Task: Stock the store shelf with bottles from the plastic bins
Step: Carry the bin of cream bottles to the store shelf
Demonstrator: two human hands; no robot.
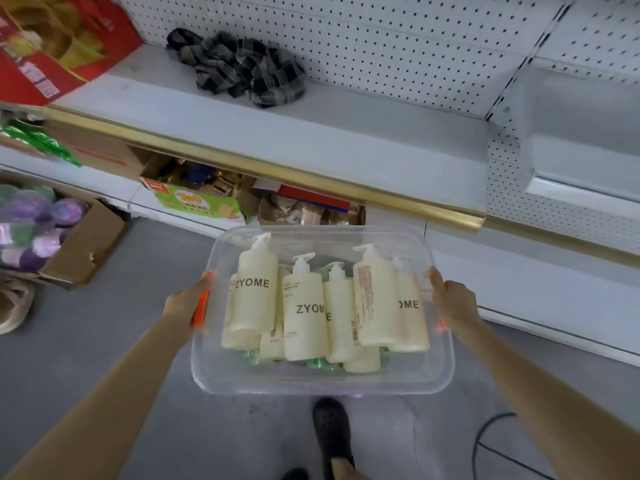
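Left hand (pixel 187 301) grips clear bin (pixel 311 384) by orange handle (pixel 201 311) at its 9 o'clock, right hand (pixel 452 301) grips 3 o'clock side. Cream pump bottles (pixel 254 292) lying inside. Shelf (pixel 311 133) at 12 o'clock, plaid cloth (pixel 239 67) on it.

Cream bottles (pixel 254 292) (brown lettering) are seen in a clear bin (pixel 311 384) with orange handles (pixel 201 308); a black-and-grey plaid cloth (pixel 242 69).

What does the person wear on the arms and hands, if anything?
Nothing: the left hand and right hand are bare, without gloves, and no ring, watch or bracelet is visible. No sleeve shows anywhere up to the picture's edge.
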